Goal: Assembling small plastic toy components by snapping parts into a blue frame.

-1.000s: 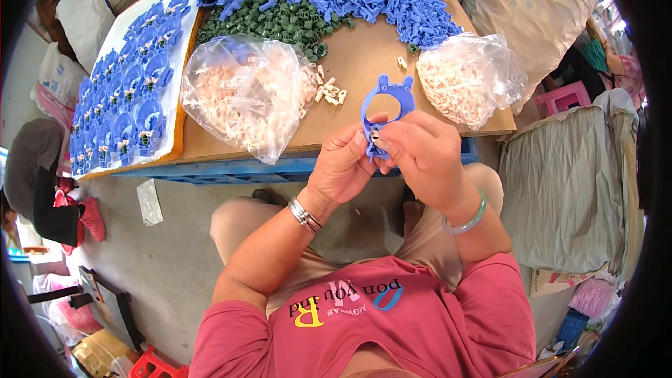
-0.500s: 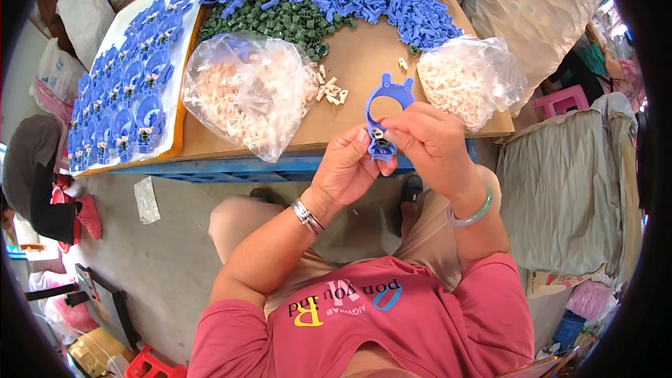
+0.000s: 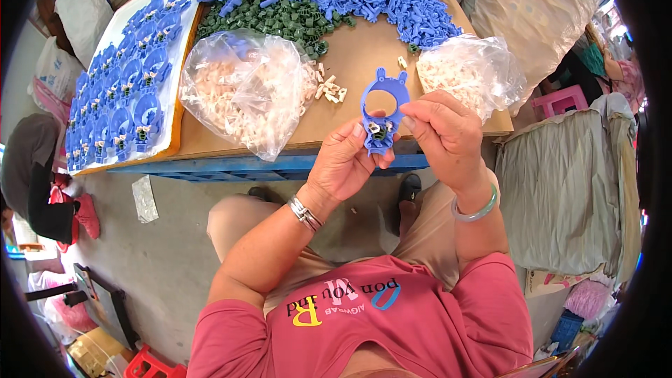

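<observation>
My left hand (image 3: 348, 154) grips a blue plastic part (image 3: 397, 87) by its lower end. The part has a wide ring opening at the top, with small prongs above it. In its lower section sit a dark green piece (image 3: 379, 134) and small cream-coloured pieces (image 3: 374, 127). My right hand (image 3: 448, 133) is by the part's right edge, thumb and forefinger drawn together; what they pinch, if anything, is too small to make out. A bag of cream pieces (image 3: 245, 98) lies beyond my left hand, and a second bag (image 3: 469, 73) beyond my right.
A white tray (image 3: 183, 28) at the left holds rows of blue parts. Heaps of blue pieces (image 3: 392, 0) and dark green pieces (image 3: 280, 21) cover the far tabletop (image 3: 357, 49). Loose cream pieces (image 3: 330, 89) lie between the bags. Covered bundles (image 3: 560, 189) stand at the right; a person (image 3: 31, 161) is at the left.
My right hand has drawn back to the right from the blue part's lower section. The part has turned, so its face and fitted pieces show more fully.
</observation>
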The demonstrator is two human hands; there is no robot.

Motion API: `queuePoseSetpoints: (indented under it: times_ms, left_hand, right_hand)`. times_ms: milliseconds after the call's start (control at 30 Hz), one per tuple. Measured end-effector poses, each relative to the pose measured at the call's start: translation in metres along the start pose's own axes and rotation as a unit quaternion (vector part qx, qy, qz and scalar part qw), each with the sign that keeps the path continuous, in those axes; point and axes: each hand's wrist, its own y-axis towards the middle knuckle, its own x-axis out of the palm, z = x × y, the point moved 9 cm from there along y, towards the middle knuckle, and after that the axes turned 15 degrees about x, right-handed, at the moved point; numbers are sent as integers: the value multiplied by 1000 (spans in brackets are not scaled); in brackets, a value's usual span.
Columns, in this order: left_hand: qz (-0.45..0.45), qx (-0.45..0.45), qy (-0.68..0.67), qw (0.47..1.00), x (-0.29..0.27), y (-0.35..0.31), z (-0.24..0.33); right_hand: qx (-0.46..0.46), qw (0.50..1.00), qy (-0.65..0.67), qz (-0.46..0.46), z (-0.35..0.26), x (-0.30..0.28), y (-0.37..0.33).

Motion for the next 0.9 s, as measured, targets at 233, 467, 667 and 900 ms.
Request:
queuePoseSetpoints:
  times_ms: [233,467,667,900]
  left_hand:
    - [23,-2,-5,1000,-4,-1,-2]
    - [19,-20,-4,1000,1,-3,-5]
    - [29,-19,8,999,2,-5,-3]
    - [50,-8,47,998,-2,-4,-1]
  right_hand:
    - [-50,997,-42,-33,-2,13,-3]
    - [-124,986,-103,-40,-13,26,-8]
    - [-136,976,-162,-57,-11,34,-8]
    - [-130,971,-185,-77,-11,36,-11]
